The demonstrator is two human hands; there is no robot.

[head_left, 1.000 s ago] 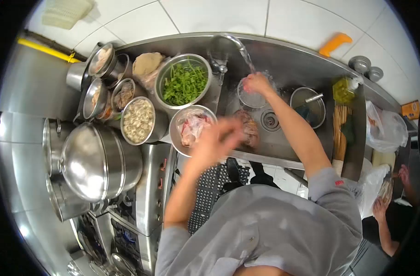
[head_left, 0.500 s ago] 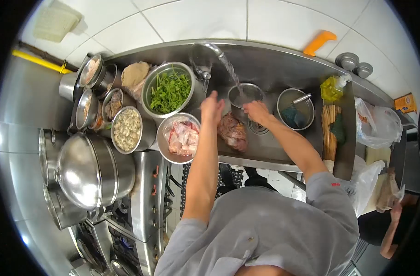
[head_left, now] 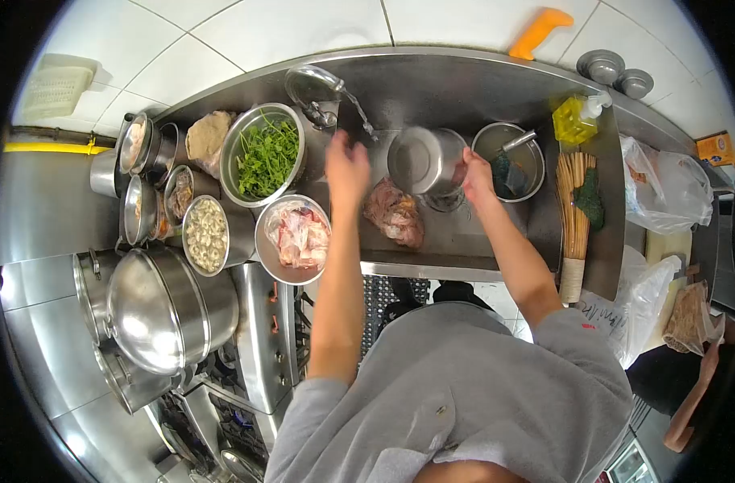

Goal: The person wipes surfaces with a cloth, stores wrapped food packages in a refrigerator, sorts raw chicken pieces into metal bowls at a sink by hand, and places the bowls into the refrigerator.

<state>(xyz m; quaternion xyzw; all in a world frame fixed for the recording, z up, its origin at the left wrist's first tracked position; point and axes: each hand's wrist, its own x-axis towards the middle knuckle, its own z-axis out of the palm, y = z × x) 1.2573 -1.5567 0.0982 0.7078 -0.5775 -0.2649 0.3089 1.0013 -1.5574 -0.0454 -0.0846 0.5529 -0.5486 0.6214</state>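
Note:
My right hand [head_left: 478, 175] grips the rim of a steel pot [head_left: 420, 161], tipped on its side over the sink [head_left: 496, 241]. My left hand [head_left: 347, 169] is blurred, raised near the tap [head_left: 323, 80], between it and a bowl of raw meat pieces [head_left: 295, 241]; I see nothing in it, but its fingers are smeared. A thin stream of water falls from the spout. A large lump of raw meat [head_left: 394, 213] lies on the sink floor between my hands, beside the pot.
Left of the sink stand a basin of leafy greens [head_left: 262, 157], a pot of pale pieces [head_left: 206, 237] and a big lidded pot [head_left: 154, 310]. Rightward are a pot with a handled tool [head_left: 508, 165], a soap bottle [head_left: 577, 121] and a stick brush [head_left: 573, 217]. Another person's arm [head_left: 693, 394] shows far right.
The pot has been lifted from under the running water and tipped over, gripped by my right hand. The stream looks shorter. My left hand stays near the tap, and the view has shifted slightly.

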